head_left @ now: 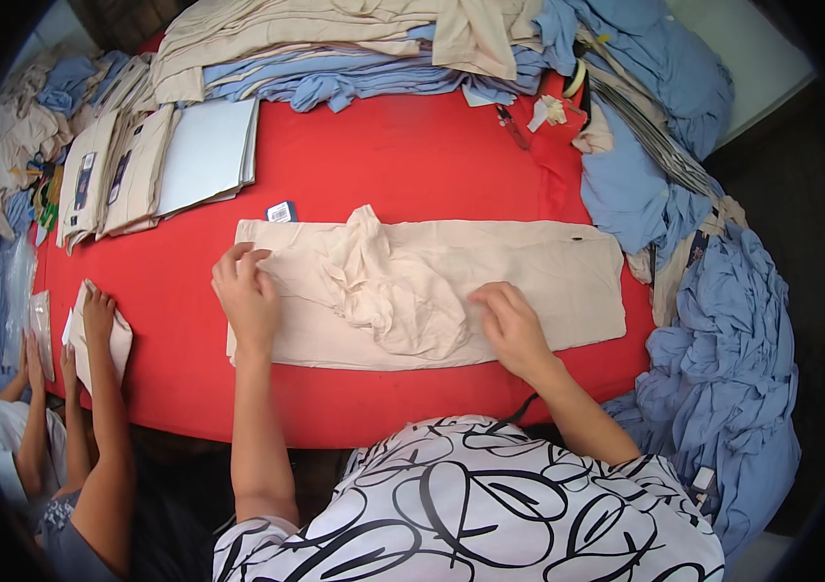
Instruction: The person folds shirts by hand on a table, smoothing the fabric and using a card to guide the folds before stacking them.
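Observation:
A beige garment [548, 281] lies lengthwise across the table in front of me, its outer part spread flat. On its middle rests a crumpled, bunched part of beige cloth [393, 301]. My left hand [247, 296] is at the garment's left end, fingers bent and apart over the cloth. Just right of the bunched part, my right hand [514, 330] hovers on or close above the fabric, fingers loosely bent with nothing seen in them. A blue and white tag [281, 211] sticks out at the garment's upper left edge.
Folded beige garments [136, 170] and grey-white sheets [207, 155] lie at the far left of the red table [383, 155]. Piles of beige and blue clothes [335, 73] line the back; blue cloth [723, 359] heaps at right. Other people's hands [97, 315] handle beige cloth at left.

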Demonstrator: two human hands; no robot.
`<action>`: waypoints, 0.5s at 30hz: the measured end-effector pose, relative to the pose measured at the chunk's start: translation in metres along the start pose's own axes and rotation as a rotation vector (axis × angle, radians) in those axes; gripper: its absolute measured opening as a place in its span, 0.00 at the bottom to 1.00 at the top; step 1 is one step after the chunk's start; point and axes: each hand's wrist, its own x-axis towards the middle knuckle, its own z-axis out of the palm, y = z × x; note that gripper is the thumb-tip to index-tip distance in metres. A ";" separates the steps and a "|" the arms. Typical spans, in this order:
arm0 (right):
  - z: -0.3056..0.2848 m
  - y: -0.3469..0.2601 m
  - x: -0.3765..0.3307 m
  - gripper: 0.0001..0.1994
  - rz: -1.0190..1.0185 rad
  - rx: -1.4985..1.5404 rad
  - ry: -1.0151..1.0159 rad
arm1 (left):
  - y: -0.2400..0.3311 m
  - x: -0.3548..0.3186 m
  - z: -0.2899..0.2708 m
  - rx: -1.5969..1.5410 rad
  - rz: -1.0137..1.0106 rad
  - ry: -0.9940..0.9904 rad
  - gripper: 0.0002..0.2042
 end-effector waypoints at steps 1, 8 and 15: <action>0.006 -0.010 0.003 0.13 0.067 0.016 0.013 | 0.018 0.001 0.000 -0.104 0.030 -0.044 0.12; -0.016 0.011 -0.001 0.16 0.219 0.025 -0.205 | 0.077 -0.028 0.031 0.036 0.473 -0.524 0.41; -0.094 0.128 -0.063 0.27 0.912 -0.617 0.471 | 0.107 -0.027 0.033 0.012 0.434 -0.347 0.36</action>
